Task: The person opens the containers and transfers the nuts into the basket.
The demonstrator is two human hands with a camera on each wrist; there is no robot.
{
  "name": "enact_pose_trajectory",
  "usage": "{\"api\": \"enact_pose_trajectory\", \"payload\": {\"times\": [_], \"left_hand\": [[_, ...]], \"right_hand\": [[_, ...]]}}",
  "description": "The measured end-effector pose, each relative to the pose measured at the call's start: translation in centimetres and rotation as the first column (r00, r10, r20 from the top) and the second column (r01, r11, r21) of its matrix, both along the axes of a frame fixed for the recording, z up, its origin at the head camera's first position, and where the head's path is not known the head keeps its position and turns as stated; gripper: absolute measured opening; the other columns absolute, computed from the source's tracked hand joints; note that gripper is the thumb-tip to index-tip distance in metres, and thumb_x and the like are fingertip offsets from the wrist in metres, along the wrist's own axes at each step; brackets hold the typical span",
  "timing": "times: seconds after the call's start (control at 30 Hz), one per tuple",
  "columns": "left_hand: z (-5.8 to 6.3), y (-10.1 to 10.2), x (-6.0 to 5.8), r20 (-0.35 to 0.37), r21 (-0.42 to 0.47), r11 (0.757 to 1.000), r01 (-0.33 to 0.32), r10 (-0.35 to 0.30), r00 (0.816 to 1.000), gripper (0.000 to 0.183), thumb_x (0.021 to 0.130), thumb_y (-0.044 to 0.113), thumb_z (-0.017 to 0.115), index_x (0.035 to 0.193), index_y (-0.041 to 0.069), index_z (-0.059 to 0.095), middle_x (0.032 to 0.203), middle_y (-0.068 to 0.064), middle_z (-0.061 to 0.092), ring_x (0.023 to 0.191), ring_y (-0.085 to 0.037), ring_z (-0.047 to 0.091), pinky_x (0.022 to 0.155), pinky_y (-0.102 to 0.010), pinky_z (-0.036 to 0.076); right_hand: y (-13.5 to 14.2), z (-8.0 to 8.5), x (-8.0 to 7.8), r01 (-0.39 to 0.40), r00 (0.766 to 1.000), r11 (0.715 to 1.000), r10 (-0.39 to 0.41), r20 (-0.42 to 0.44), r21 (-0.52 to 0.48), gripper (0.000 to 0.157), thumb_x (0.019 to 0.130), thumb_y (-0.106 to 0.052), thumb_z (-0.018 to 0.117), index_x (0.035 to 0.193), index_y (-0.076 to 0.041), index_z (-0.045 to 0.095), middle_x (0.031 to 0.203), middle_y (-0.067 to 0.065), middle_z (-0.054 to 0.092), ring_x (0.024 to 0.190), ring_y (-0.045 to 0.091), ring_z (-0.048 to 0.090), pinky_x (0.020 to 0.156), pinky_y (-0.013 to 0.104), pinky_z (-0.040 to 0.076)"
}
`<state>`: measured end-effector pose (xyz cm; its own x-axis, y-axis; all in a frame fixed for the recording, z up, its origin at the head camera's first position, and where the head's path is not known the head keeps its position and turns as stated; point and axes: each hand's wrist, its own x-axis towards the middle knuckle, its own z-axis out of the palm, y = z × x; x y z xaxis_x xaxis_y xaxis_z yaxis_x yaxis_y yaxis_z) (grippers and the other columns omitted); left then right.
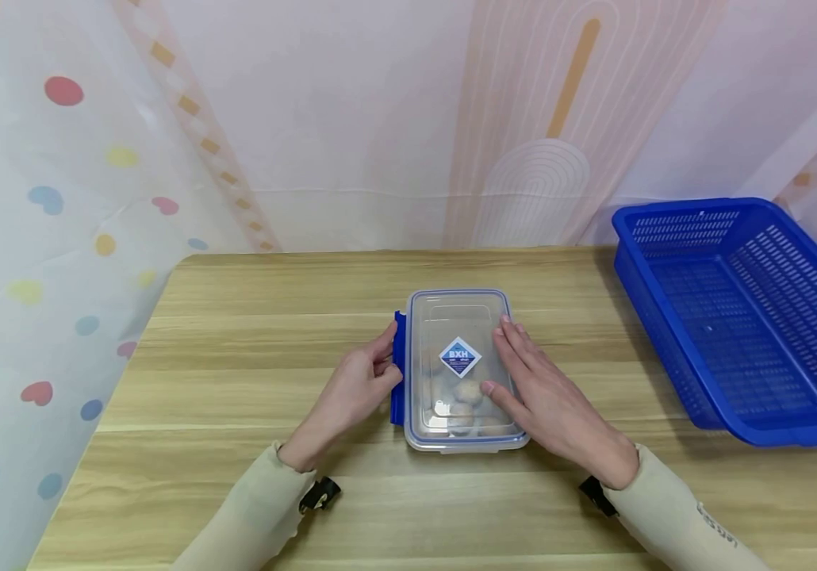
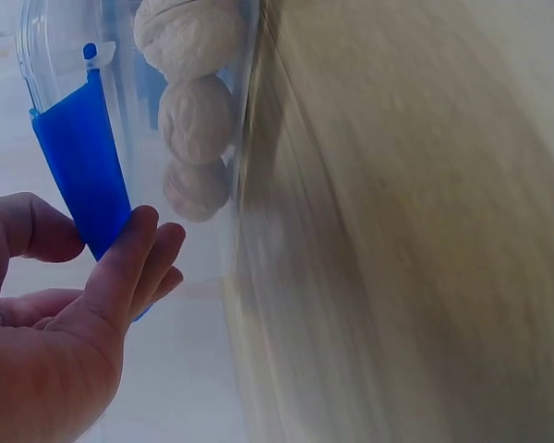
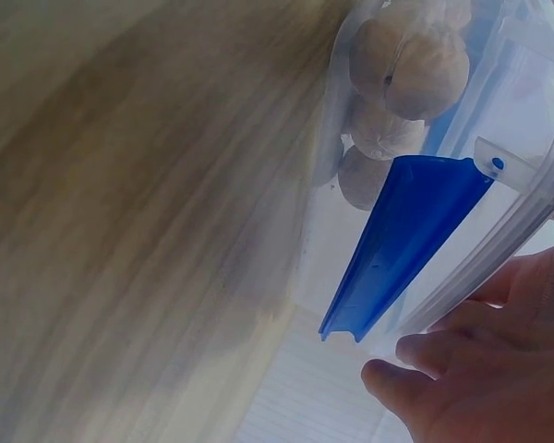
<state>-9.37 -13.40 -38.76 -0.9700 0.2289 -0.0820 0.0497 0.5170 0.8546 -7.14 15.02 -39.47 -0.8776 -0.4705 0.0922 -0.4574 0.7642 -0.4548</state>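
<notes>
A clear plastic food container (image 1: 458, 313), lidded, with a blue seal line and a BXH sticker (image 1: 460, 358), lies on the table. Through its wall show several round, pale brown walnuts (image 2: 196, 118). At the container's left side, my left hand (image 1: 354, 388) pinches the long blue latch (image 2: 83, 161) between thumb and fingers; that latch stands out from the wall. My right hand (image 1: 554, 404) rests on the lid's right edge, its fingers extended. Below it, in the right wrist view, another blue latch (image 3: 397, 245) hangs tilted away from the container's side.
A blue slotted basket (image 1: 665, 333) stands at the table's right, beyond my right hand. The wood-grain table (image 1: 237, 349) meets a patterned cloth backdrop (image 1: 351, 135) at the back and left. Black straps (image 1: 319, 493) show at my wrists.
</notes>
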Motion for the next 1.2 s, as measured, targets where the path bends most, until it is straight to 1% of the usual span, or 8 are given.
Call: {"api": "enact_pose_trajectory", "payload": {"times": [0.1, 0.17, 0.23, 0.5, 0.63, 0.9, 1.0, 1.2], "left_hand": [[-0.2, -0.2, 0.0, -0.003, 0.028, 1.000, 0.010, -0.010, 1.000, 0.068, 0.093, -0.002, 0.057, 0.157, -0.004, 0.035, 0.144, -0.024, 0.057, 0.108, -0.025, 0.072, 0.080, -0.023, 0.059], [-0.4, -0.3, 0.1, 0.004, 0.060, 0.998, 0.018, -0.018, 1.000, 0.067, 0.093, -0.002, 0.058, 0.156, -0.006, 0.035, 0.145, -0.026, 0.055, 0.119, -0.031, 0.068, 0.089, -0.028, 0.059], [-0.5, -0.4, 0.1, 0.010, 0.080, 0.996, 0.025, -0.026, 1.000, 0.067, 0.093, -0.003, 0.059, 0.156, -0.007, 0.035, 0.145, -0.027, 0.055, 0.121, -0.034, 0.066, 0.091, -0.031, 0.058], [-0.6, -1.0, 0.3, -0.007, -0.016, 0.999, 0.043, -0.044, 0.999, 0.070, 0.095, 0.003, 0.065, 0.159, 0.001, 0.036, 0.143, -0.023, 0.060, 0.117, -0.031, 0.069, 0.093, -0.038, 0.059], [-0.8, -1.1, 0.4, -0.008, -0.056, 0.997, 0.055, -0.055, 0.998, 0.068, 0.097, 0.005, 0.065, 0.159, 0.002, 0.037, 0.143, -0.021, 0.061, 0.118, -0.030, 0.068, 0.095, -0.040, 0.059], [-0.9, -1.3, 0.7, 0.009, -0.020, 0.996, 0.091, -0.091, 0.996, 0.061, 0.097, 0.002, 0.062, 0.154, -0.008, 0.040, 0.149, -0.025, 0.053, 0.126, -0.039, 0.062, 0.103, -0.045, 0.053], [-0.9, -1.4, 0.8, 0.012, -0.021, 0.995, 0.093, -0.093, 0.996, 0.061, 0.099, 0.005, 0.062, 0.155, -0.006, 0.040, 0.151, -0.024, 0.051, 0.131, -0.039, 0.059, 0.105, -0.047, 0.051], [-1.0, -1.4, 1.5, -0.039, -0.035, 0.997, 0.070, -0.072, 0.997, 0.059, 0.103, 0.015, 0.061, 0.155, -0.003, 0.041, 0.154, -0.022, 0.049, 0.138, -0.038, 0.051, 0.110, -0.050, 0.046]], "right_hand": [[0.0, 0.0, 0.0, 0.003, 1.000, 1.000, -0.003, 0.005, -0.003, 0.073, 0.110, -0.042, 0.049, 0.162, 0.003, 0.023, 0.172, 0.017, 0.011, 0.157, 0.038, 0.015, 0.124, 0.057, 0.022], [0.0, 0.0, 0.0, 0.004, 1.000, 1.000, -0.004, 0.008, -0.005, 0.073, 0.110, -0.042, 0.049, 0.162, 0.003, 0.023, 0.172, 0.016, 0.011, 0.157, 0.038, 0.015, 0.124, 0.057, 0.022], [0.0, 0.0, 0.0, 0.005, 1.000, 1.000, -0.005, 0.010, -0.006, 0.073, 0.110, -0.042, 0.049, 0.162, 0.003, 0.023, 0.172, 0.016, 0.011, 0.157, 0.038, 0.015, 0.124, 0.057, 0.021], [0.0, 0.0, 0.0, 0.008, 1.000, 1.000, -0.008, 0.017, -0.005, 0.074, 0.110, -0.043, 0.049, 0.162, 0.003, 0.023, 0.172, 0.016, 0.011, 0.157, 0.037, 0.014, 0.124, 0.057, 0.021], [0.0, 0.0, 0.0, 0.010, 1.000, 1.000, -0.010, 0.015, -0.007, 0.074, 0.110, -0.043, 0.049, 0.162, 0.003, 0.023, 0.172, 0.015, 0.010, 0.157, 0.037, 0.014, 0.124, 0.057, 0.022], [0.0, -0.1, 0.1, 0.010, 1.000, 1.000, -0.010, 0.009, -0.014, 0.074, 0.110, -0.043, 0.048, 0.162, 0.003, 0.023, 0.172, 0.016, 0.011, 0.157, 0.038, 0.015, 0.124, 0.057, 0.022], [0.0, -0.1, 0.1, 0.008, 1.000, 1.000, -0.008, 0.006, -0.018, 0.074, 0.110, -0.043, 0.048, 0.162, 0.003, 0.023, 0.172, 0.015, 0.011, 0.157, 0.038, 0.014, 0.124, 0.057, 0.022], [0.1, 0.0, 0.0, 0.016, 1.000, 1.000, -0.015, 0.025, -0.024, 0.075, 0.110, -0.045, 0.047, 0.162, 0.001, 0.023, 0.172, 0.014, 0.010, 0.157, 0.038, 0.012, 0.124, 0.058, 0.020]]}}
